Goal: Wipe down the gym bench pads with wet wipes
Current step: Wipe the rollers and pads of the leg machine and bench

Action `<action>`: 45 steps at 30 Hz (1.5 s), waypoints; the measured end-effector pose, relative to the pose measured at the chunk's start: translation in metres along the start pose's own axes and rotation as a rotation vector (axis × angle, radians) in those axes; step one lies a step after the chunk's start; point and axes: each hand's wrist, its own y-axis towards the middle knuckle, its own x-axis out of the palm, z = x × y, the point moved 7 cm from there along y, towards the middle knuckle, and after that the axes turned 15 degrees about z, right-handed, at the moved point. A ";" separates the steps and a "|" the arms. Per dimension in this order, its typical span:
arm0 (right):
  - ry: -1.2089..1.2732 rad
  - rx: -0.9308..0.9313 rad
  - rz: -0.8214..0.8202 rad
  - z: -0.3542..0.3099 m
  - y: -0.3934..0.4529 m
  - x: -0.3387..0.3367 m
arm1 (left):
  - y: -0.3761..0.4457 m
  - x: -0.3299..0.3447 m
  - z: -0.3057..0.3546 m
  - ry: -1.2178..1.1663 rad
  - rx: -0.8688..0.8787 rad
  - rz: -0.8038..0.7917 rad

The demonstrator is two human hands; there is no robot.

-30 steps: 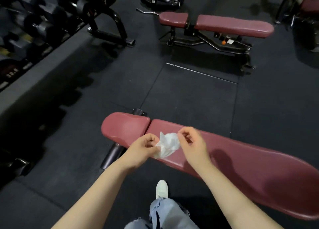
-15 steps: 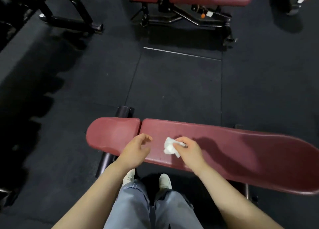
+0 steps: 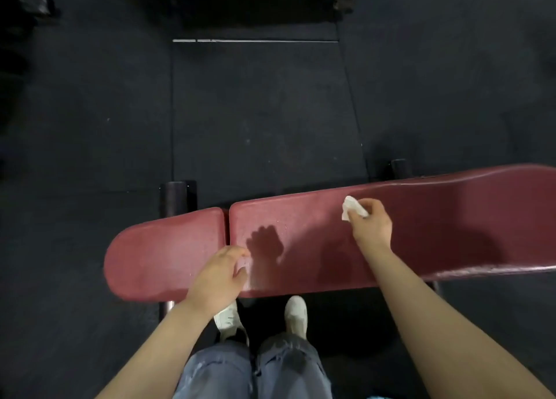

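Moved right along long pad (image 3: 436, 233): right hand (image 3: 371, 225) pinching wet wipe (image 3: 350, 207).
Left hand (image 3: 218, 275) loosely curled, empty, over seat pad (image 3: 162, 260) gap; white shoes (image 3: 294, 313) beneath near edge.

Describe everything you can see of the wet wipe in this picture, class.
The wet wipe is a small white sheet, crumpled into a wad, looking soft and thin. The right hand pinches it from the near side, so part is hidden under the fingers. It sits against the top of the long dark red bench pad, toward the pad's far edge.
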 end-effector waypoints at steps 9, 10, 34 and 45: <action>-0.240 -0.442 0.435 0.006 0.061 0.025 | 0.036 0.028 -0.054 -0.040 -0.091 -0.001; -0.255 -0.477 0.481 0.009 0.069 0.021 | 0.036 0.030 -0.057 -0.043 -0.095 -0.007; -0.396 -1.226 -0.286 -0.011 -0.004 0.144 | 0.050 0.015 -0.109 0.051 -0.166 0.026; -0.137 -0.471 0.030 -0.019 -0.059 0.159 | 0.033 0.043 -0.117 0.242 -0.160 0.069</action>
